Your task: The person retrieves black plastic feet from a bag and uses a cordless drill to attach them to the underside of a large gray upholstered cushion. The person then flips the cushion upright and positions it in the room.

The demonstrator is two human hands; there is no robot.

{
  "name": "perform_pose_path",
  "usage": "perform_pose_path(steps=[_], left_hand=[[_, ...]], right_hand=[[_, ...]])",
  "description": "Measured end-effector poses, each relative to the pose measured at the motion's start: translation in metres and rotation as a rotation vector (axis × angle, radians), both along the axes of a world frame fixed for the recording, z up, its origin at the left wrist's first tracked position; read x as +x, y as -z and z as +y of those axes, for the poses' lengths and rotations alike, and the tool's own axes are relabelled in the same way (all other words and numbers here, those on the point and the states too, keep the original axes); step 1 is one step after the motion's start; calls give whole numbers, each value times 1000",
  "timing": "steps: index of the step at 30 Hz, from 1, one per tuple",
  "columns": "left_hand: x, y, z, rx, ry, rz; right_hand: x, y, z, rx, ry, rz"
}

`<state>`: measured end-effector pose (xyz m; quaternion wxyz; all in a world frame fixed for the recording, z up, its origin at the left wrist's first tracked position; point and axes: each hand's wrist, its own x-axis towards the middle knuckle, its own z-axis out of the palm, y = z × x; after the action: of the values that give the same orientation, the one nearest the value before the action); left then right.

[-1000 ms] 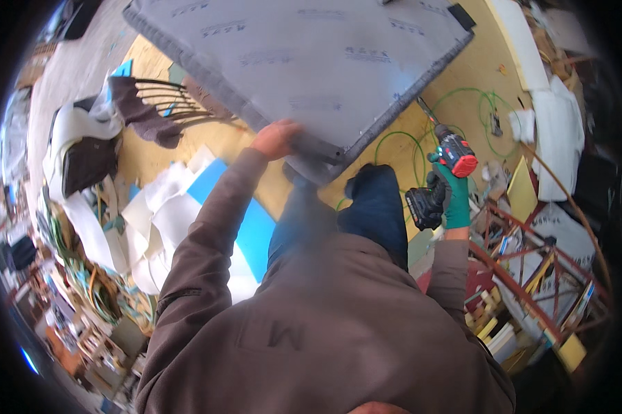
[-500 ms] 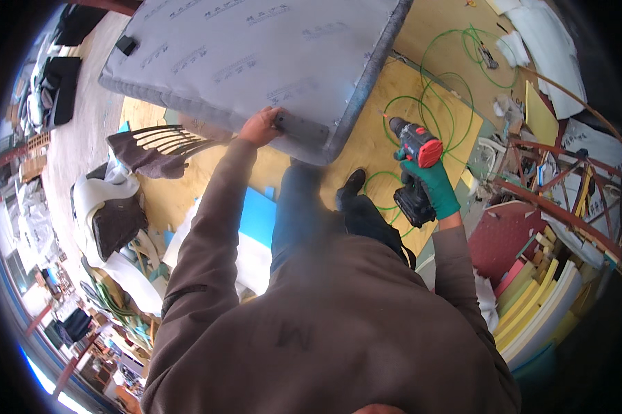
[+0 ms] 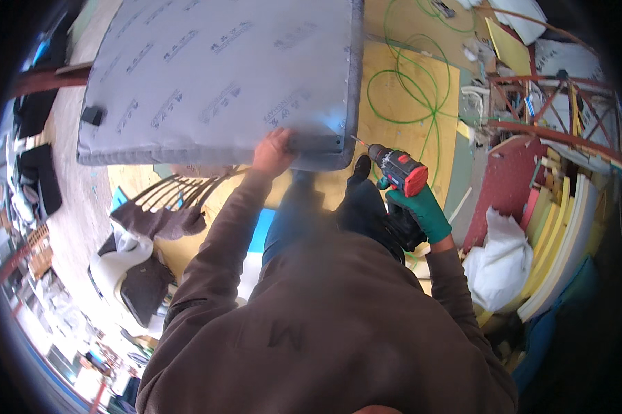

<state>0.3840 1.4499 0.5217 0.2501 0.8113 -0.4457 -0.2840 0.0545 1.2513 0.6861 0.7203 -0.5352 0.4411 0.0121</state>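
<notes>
The outstretched left hand (image 3: 274, 153) clasps a dark furniture leg (image 3: 318, 143) at the near right corner of a grey upholstered base (image 3: 207, 76), while the gloved right hand (image 3: 421, 210), apart from it, grips a cordless drill (image 3: 402, 171) angled toward the leg.

A plywood sheet (image 3: 394, 141) covers part of the pale grey floor (image 3: 73, 207). Well left of the plywood sheet lie black panels (image 3: 38, 179) and white glare (image 3: 38, 328); right of it, a red metal frame (image 3: 556, 136), a dark red board (image 3: 505, 176) and yellow foam strips (image 3: 551, 238).
</notes>
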Motion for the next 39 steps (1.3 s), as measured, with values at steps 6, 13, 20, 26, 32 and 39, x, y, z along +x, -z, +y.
perform_pose_path(steps=[6, 13, 20, 26, 32, 39], left_hand=[[4, 3, 0, -5, 44, -11], [5, 3, 1, -33, 47, 22], [7, 1, 2, -13, 73, 38], [10, -3, -1, 1, 93, 54], [13, -3, -1, 22, 100, 86], [12, -1, -3, 12, 78, 87]], right_hand=[[15, -2, 46, -25, 45, -9], [27, 13, 64, -92, -20, 50], [27, 6, 69, -55, -11, 84], [16, 18, 77, -39, -12, 30], [3, 42, 97, -270, -254, 121], [17, 29, 123, -476, -85, 83]])
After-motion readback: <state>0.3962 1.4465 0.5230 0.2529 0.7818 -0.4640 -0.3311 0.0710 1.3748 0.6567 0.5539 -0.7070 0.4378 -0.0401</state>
